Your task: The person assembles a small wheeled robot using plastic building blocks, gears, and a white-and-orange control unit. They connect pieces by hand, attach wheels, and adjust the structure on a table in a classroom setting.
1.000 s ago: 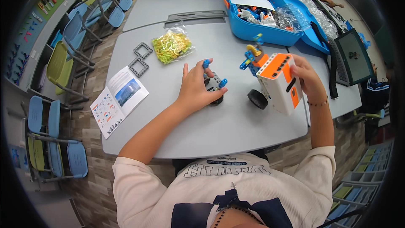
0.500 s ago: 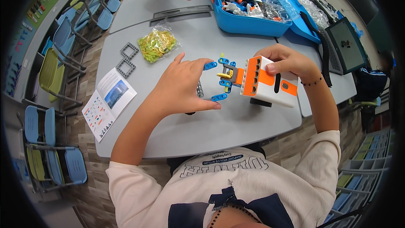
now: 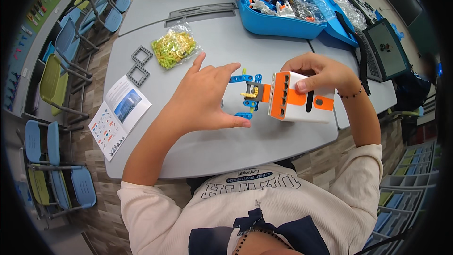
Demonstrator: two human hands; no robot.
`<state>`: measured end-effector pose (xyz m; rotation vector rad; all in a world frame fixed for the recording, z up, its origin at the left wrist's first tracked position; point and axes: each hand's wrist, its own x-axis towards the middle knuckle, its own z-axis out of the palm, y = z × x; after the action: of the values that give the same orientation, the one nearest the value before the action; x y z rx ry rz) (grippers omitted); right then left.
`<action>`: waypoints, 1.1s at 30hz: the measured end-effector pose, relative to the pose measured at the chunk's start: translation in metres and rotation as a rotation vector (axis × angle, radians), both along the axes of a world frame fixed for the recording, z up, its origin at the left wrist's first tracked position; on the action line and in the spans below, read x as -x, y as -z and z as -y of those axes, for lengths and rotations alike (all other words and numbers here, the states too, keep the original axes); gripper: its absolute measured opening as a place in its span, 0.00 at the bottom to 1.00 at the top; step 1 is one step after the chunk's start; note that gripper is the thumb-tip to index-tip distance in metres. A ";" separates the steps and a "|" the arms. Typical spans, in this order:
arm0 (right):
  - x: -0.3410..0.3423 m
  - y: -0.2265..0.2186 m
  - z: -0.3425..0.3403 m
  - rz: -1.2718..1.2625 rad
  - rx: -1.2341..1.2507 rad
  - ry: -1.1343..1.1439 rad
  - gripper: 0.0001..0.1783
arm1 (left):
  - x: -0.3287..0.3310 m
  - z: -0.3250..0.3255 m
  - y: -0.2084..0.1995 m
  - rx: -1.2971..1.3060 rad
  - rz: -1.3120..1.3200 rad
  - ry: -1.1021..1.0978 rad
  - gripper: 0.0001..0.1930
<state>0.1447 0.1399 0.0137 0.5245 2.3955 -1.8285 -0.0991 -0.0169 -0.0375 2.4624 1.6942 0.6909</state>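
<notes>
My right hand [image 3: 325,76] grips a white and orange block-shaped motor unit [image 3: 296,101] of a building-brick model, thumb on top. From its left side juts a claw [image 3: 253,92] made of blue beams, with a yellow gear and lime pins. My left hand [image 3: 203,97] spans the claw, thumb and fingers wide apart. Its thumb tip is against the lower blue arm [image 3: 244,115], and a finger is by the upper blue arm [image 3: 241,79]. Behind the left hand a small grey part peeks out, mostly hidden.
Left on the grey table [image 3: 198,153] lie an open instruction booklet [image 3: 120,115], two grey square frames [image 3: 138,74] and a clear bag of lime and yellow pieces [image 3: 174,49]. A blue case [image 3: 278,27] of loose parts stands at the back, a laptop [image 3: 384,49] at the right.
The claw's arms have swung to a different angle, the upper one now lying nearly level. The motor unit has tilted, hiding the dark part beneath. Another person's hand has left the far edge.
</notes>
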 end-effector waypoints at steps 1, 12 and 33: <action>0.001 -0.001 0.002 0.001 -0.023 -0.013 0.27 | 0.001 0.000 0.000 0.024 0.027 -0.001 0.42; 0.005 -0.001 0.006 -0.002 -0.232 -0.167 0.28 | 0.009 0.001 -0.009 0.202 0.133 0.096 0.16; 0.011 0.016 -0.013 -0.108 -0.086 -0.308 0.27 | 0.008 -0.004 -0.009 0.486 0.460 0.104 0.12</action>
<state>0.1341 0.1531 -0.0025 0.0559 2.4644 -1.6670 -0.1072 -0.0128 -0.0283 1.8677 1.3515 0.6686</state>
